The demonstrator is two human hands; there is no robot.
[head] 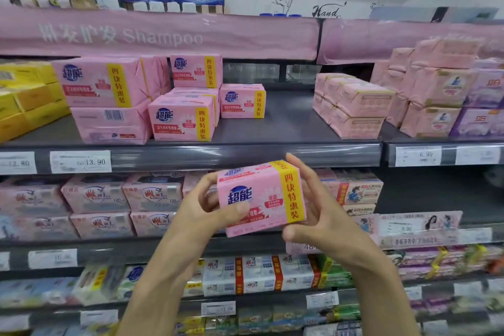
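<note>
Head view: a pink soap pack (261,199) was held tilted in mid-air, in front of the price rail (218,157) and just below a dark shelf (286,123) carrying matching packs (181,121). To shelve it well, it probably needed lifting over the rail, levelling, and setting label-forward on the bare space to the right of its matches. The left hand (207,207) gripped the pack's left end, thumb across the front. The right hand (319,213) gripped the right end, its fingers (302,169) loosely spread behind the yellow band (289,194), thumb under the near corner.
</note>
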